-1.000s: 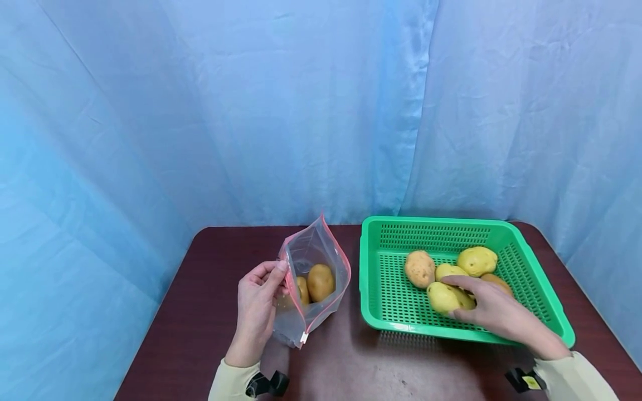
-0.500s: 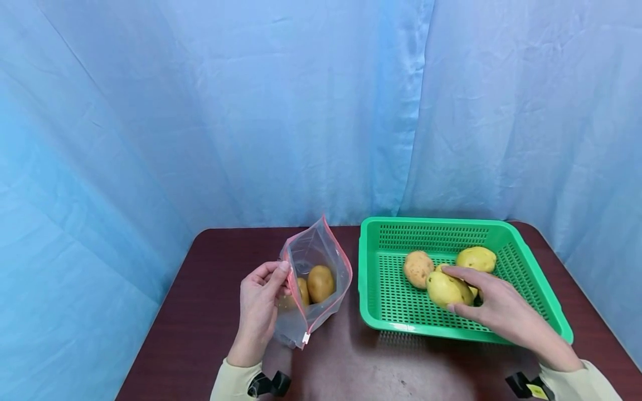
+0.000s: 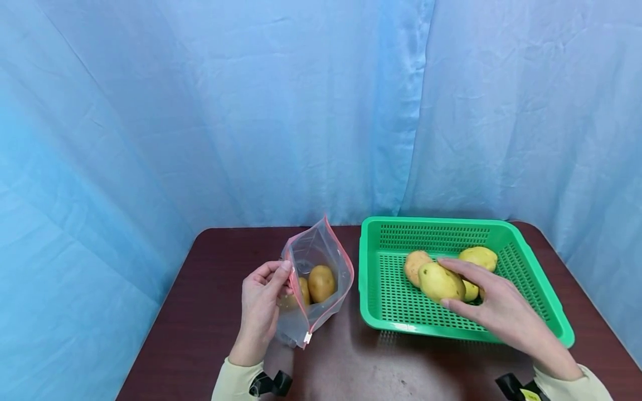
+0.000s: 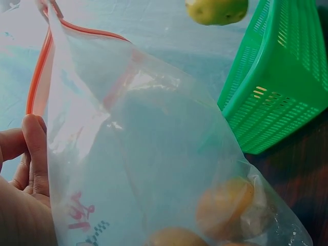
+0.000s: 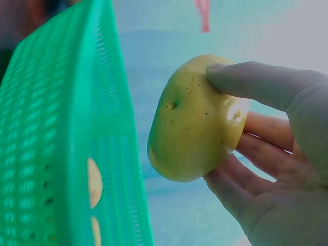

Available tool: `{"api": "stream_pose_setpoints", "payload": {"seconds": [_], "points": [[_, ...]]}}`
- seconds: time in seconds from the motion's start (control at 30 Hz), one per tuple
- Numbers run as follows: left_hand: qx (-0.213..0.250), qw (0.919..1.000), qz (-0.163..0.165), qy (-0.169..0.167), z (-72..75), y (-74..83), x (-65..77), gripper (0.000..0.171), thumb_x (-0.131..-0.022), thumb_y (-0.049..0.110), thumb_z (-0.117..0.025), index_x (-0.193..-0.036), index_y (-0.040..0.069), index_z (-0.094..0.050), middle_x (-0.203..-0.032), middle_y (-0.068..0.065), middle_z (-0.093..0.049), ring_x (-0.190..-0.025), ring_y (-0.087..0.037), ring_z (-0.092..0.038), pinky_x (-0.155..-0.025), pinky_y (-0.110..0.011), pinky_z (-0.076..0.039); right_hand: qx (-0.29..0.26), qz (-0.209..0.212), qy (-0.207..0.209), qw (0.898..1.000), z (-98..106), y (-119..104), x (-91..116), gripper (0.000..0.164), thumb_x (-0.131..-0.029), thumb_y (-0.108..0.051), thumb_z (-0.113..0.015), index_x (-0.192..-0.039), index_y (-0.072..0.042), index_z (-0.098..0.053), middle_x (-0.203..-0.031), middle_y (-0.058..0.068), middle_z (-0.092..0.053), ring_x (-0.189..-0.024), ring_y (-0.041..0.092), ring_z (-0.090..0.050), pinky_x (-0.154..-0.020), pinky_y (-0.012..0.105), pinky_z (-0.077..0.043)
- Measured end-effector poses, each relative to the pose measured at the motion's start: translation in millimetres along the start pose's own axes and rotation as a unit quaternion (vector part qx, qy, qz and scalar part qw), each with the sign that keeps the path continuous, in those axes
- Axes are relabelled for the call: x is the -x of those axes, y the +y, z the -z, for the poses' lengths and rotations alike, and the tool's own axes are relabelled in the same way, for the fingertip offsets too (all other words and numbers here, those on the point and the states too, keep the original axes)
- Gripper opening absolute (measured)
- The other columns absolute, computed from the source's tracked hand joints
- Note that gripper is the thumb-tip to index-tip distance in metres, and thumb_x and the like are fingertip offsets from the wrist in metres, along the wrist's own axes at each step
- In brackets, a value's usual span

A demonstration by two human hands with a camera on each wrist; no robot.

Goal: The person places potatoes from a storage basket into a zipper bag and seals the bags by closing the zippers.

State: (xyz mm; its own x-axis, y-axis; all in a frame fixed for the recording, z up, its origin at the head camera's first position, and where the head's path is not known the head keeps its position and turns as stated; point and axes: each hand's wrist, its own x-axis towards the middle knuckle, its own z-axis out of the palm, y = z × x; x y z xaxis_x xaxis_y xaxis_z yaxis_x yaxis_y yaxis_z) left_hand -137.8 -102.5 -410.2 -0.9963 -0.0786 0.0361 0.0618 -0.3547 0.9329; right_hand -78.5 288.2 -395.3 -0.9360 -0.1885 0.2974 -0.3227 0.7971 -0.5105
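My left hand (image 3: 261,312) pinches the pink zip edge of a clear zip bag (image 3: 291,328), whose mouth gapes toward the right. Brown potatoes (image 3: 322,284) lie in the bag; through the plastic they show blurred at the bottom in the left wrist view. My right hand (image 3: 501,309) holds a yellow potato (image 3: 440,282) between thumb and fingers, raised over the green basket (image 3: 401,327). The right wrist view shows this potato (image 5: 192,123) with the thumb on one side and fingers behind. Part of the bag's side is hidden by the left hand.
In the basket lie a tan potato (image 3: 415,266), a yellow potato (image 3: 478,258) at the back, and another yellow one (image 3: 470,291) partly covered by the right hand. The dark wooden table (image 3: 351,367) ends at a blue curtain (image 3: 301,111).
The right hand has lifted the yellow potato from among the others and shifted it slightly left and up. The left hand and the bag have barely moved.
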Motion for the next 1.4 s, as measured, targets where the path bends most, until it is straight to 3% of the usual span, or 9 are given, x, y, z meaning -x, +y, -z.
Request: {"api": "stream_pose_setpoints", "payload": {"seconds": [0.13, 0.3, 0.63, 0.83, 1.07, 1.17, 1.4], "points": [[0.006, 1.0000, -0.001, 0.000, -1.0, -0.5, -0.3, 0.010, -0.098, 0.001, -0.070, -0.090, 0.007, -0.072, -0.072, -0.002, -0.067, -0.056, -0.008, -0.060, -0.055, -0.019, -0.055, -0.036, -0.007, 0.012, 0.999, 0, -13, -2, 0.070, -0.086, -0.029, -0.087, -0.149, -0.029, -0.057, -0.142, -0.002, -0.061, -0.121, -0.006, -0.051, -0.085, 0.015, -0.049], [0.007, 1.0000, -0.004, 0.000, -2.1, -1.6, -1.1, 0.012, -0.098, 0.000, -0.069, -0.089, 0.007, -0.072, -0.072, -0.002, -0.067, -0.055, -0.007, -0.060, -0.054, -0.018, -0.054, -0.098, 0.002, 0.037, 0.995, -2, -29, -5, 0.073, -0.085, -0.017, -0.088, -0.149, -0.031, -0.055, -0.147, -0.002, -0.058, -0.128, -0.008, -0.048, -0.092, 0.005, -0.044], [0.007, 0.9999, -0.003, -0.009, -6.7, -1.3, -2.0, 0.009, -0.098, 0.000, -0.069, -0.091, 0.006, -0.073, -0.073, -0.002, -0.067, -0.056, -0.008, -0.060, -0.054, -0.018, -0.054, -0.232, 0.030, 0.069, 0.970, -7, -61, -16, 0.078, -0.083, 0.007, -0.083, -0.151, -0.017, -0.054, -0.151, 0.003, -0.054, -0.137, 0.006, -0.051, -0.105, 0.016, -0.044], [0.012, 0.9999, -0.001, -0.010, -8.3, -2.1, -1.5, 0.010, -0.098, -0.001, -0.068, -0.091, 0.005, -0.073, -0.073, -0.003, -0.067, -0.056, -0.007, -0.060, -0.054, -0.018, -0.054, -0.293, 0.043, 0.066, 0.953, -15, -78, -24, 0.077, -0.084, 0.012, -0.079, -0.151, -0.014, -0.053, -0.153, 0.007, -0.051, -0.136, 0.012, -0.053, -0.108, 0.022, -0.045], [0.016, 0.9998, -0.001, -0.006, -8.8, -1.3, -0.7, 0.012, -0.098, 0.000, -0.069, -0.090, 0.007, -0.074, -0.074, -0.003, -0.069, -0.055, -0.007, -0.061, -0.055, -0.018, -0.055, -0.375, 0.068, 0.067, 0.922, -30, -97, -35, 0.076, -0.080, 0.020, -0.078, -0.148, -0.005, -0.054, -0.152, 0.012, -0.053, -0.142, 0.023, -0.046, -0.112, 0.031, -0.043], [0.014, 0.9999, 0.000, -0.004, -9.3, -1.0, 0.2, 0.012, -0.098, 0.000, -0.069, -0.090, 0.007, -0.074, -0.073, -0.003, -0.068, -0.055, -0.007, -0.060, -0.054, -0.018, -0.055, -0.392, 0.084, 0.064, 0.914, -40, -104, -39, 0.075, -0.080, 0.019, -0.078, -0.147, -0.004, -0.055, -0.152, 0.014, -0.052, -0.141, 0.024, -0.046, -0.111, 0.031, -0.045], [0.008, 0.9999, -0.001, -0.006, -11.9, -2.1, 0.7, 0.008, -0.098, 0.000, -0.069, -0.092, 0.004, -0.074, -0.073, -0.003, -0.068, -0.055, -0.007, -0.059, -0.054, -0.018, -0.054, -0.404, 0.087, 0.056, 0.909, -56, -119, -50, 0.074, -0.083, 0.012, -0.080, -0.149, -0.012, -0.055, -0.153, 0.008, -0.052, -0.144, 0.023, -0.045, -0.112, 0.032, -0.044]]}}
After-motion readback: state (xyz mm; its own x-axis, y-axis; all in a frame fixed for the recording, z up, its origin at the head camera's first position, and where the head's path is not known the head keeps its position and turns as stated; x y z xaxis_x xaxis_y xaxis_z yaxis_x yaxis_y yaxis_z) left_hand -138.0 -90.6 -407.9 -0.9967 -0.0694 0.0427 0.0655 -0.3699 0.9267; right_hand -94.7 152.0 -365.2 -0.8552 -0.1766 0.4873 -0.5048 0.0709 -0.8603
